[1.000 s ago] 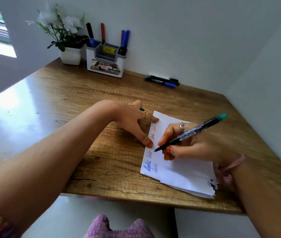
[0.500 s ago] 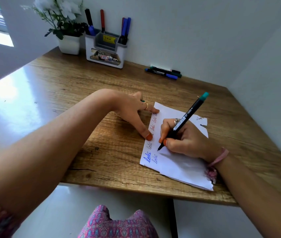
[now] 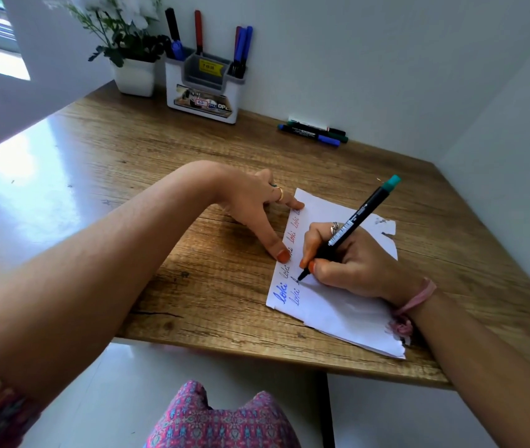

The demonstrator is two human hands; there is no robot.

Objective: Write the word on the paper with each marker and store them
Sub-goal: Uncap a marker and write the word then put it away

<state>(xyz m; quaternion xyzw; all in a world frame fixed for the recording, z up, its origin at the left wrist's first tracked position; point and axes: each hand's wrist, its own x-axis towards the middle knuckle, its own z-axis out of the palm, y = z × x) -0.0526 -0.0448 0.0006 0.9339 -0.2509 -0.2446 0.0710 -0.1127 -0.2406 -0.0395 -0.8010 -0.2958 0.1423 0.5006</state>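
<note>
Green-capped black marker [image 3: 351, 226] sits in the right hand [image 3: 351, 260], pinched between thumb and fingers close to its tip. The tip touches the white sheet of paper [image 3: 347, 305] on the wooden table [image 3: 160, 163], at a line of handwriting near the paper's left edge. The marker's long axis tilts up and away from the tip, so its green cap points toward the far right, above the knuckles.

The left hand [image 3: 257, 208] lies just left of the paper with fingers spread, its thumb and a fingertip pressing the paper's left edge to hold it flat. Small handwritten words in blue, red and a dark ink run along that edge.

Beyond the paper, against the wall, stands a white and grey pen holder [image 3: 202, 92]. It holds several upright markers: black and red ones on its left side and blue ones on its right. Right of the holder, three more markers [image 3: 313, 132] lie flat on the table by the wall, apparently not yet stored. Left of the holder is a white pot of white flowers [image 3: 134, 76].

Storing this marker would likely mean reaching across the table past the paper; the right hand already has it.
</note>
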